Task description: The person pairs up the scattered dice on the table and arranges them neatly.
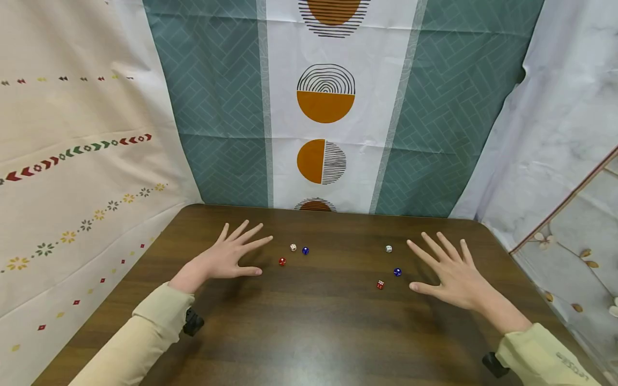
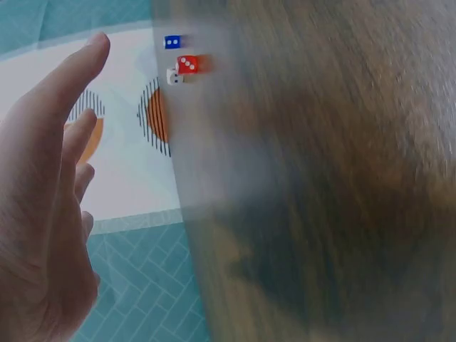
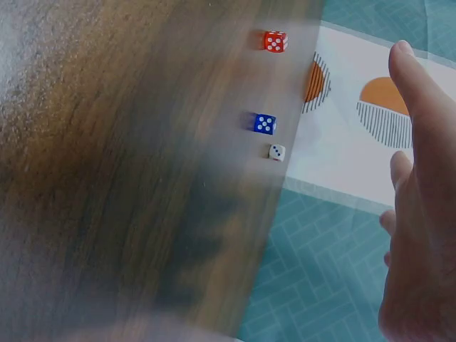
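The left red die [image 1: 282, 261] and right red die [image 1: 380, 284] are showing white pips, as are the left blue die [image 1: 306, 251] and right blue die [image 1: 397, 272]; the left white die [image 1: 293, 247] and right white die [image 1: 388, 249] are bearing dark pips. The table [image 1: 309, 321] is displaying dark brown wood grain. The curtain [image 1: 369, 118] is pairing teal, brick-lined panels with a white band of orange half-circles and black lines. The cream cloth [image 1: 87, 112] is carrying red-and-green chevrons.

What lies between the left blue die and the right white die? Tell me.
Only bare tabletop separates the left blue die from the right white die, as the head view shows.
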A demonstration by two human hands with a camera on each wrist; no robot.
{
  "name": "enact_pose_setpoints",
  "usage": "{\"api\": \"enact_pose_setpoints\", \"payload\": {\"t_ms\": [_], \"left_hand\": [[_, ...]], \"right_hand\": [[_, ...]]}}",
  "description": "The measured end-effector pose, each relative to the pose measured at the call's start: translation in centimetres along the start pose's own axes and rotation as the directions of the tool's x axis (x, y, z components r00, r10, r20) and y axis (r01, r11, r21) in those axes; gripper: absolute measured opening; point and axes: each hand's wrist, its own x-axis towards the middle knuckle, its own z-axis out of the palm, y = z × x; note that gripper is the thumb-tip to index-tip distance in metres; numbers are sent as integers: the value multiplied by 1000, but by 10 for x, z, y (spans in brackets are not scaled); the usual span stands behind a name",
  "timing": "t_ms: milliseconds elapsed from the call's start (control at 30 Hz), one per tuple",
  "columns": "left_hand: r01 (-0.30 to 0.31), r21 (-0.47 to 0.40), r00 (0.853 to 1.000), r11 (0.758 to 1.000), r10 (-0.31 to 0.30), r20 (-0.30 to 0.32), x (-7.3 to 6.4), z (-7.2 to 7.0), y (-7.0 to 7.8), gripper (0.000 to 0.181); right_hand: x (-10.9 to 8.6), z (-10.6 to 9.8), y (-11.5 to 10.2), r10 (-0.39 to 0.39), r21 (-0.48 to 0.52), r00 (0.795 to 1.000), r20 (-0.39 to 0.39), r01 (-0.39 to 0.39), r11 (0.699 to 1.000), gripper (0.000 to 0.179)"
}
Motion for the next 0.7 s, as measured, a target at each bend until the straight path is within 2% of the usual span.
{"api": "enact_pose_setpoints", "payload": {"t_ms": [300,500,700], "left_hand": [[20,-114,999,993,-17,28,5,9,3,79],[14,-167,999,986,-5,52,16,19,6,79],[47,-234,997,971,-33,66,27,31,7,76]], "right_hand": [[2,0,-4,-8,3,1000,-28,8,1000,87],[7,0,-7,-9,15,999,-38,10,1000,87],[14,3,-12,-28,20,999,-44,28,999,86]]}}
